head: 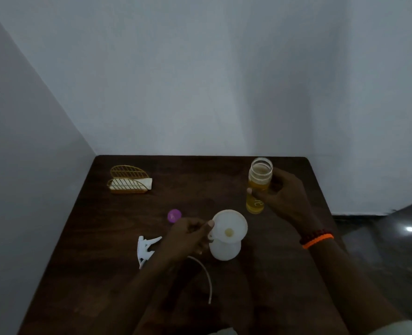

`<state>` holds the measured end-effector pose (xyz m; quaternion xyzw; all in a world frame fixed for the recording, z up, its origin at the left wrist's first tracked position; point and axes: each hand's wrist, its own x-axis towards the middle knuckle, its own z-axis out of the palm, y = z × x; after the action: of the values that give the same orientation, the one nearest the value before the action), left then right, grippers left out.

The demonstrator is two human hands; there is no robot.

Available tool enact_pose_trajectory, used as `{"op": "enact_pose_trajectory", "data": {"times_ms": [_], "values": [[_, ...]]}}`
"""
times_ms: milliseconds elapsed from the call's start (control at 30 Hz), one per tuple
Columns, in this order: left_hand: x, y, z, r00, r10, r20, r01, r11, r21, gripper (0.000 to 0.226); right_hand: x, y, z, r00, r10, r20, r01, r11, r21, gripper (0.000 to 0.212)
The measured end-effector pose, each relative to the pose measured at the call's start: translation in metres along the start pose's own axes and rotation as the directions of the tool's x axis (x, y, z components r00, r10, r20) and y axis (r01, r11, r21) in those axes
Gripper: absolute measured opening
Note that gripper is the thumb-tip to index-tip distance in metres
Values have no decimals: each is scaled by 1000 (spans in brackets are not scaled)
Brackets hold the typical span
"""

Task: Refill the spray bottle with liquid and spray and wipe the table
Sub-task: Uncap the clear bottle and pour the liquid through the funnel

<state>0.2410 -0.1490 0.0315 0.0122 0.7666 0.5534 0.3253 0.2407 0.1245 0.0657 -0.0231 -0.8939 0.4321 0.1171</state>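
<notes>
Left hand [188, 238] pinches funnel [230, 226] atop spray bottle [225, 250]; right hand [284, 197] grips liquid bottle [258, 187].

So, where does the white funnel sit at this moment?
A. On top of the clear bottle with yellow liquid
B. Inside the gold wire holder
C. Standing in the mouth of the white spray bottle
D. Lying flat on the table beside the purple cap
C: the funnel stands upright in the white spray bottle, steadied by the left hand.

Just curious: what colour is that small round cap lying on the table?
Purple, almost pink; the cap shows in the head view.
</notes>
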Motion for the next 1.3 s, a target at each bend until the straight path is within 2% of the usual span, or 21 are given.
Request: {"op": "enact_pose_trajectory", "data": {"times_ms": [200, 433, 667, 800, 1100, 1300], "values": [[-3, 4, 8, 997, 51, -56, -50, 998, 33, 13, -34, -2, -16, 1000, 4, 27, -4, 1000, -13, 48], [-4, 6, 11, 996, 65, -62, -61, 996, 71, 13, -58, -1, -18, 997, -31, 76, 35, 999, -42, 51], [-6, 5, 12, 992, 99, -72, -93, 992, 85, 12, -71, 11, -10, 989, -70, 129, 87, 987, -136, 66], [-8, 4, 13, 991, 120, -62, -116, 991, 66, 12, -73, 15, -7, 984, -49, 172, 94, 960, -264, 74], [-8, 3, 12, 992, 112, -63, -110, 993, 42, 12, -74, 15, -7, 977, -18, 212, 111, 894, -435, 75], [-9, 3, 12, 990, 124, -68, -122, 992, 34, 13, -74, 13, -5, 972, 1, 236, 117, 867, -485, 75]]}}
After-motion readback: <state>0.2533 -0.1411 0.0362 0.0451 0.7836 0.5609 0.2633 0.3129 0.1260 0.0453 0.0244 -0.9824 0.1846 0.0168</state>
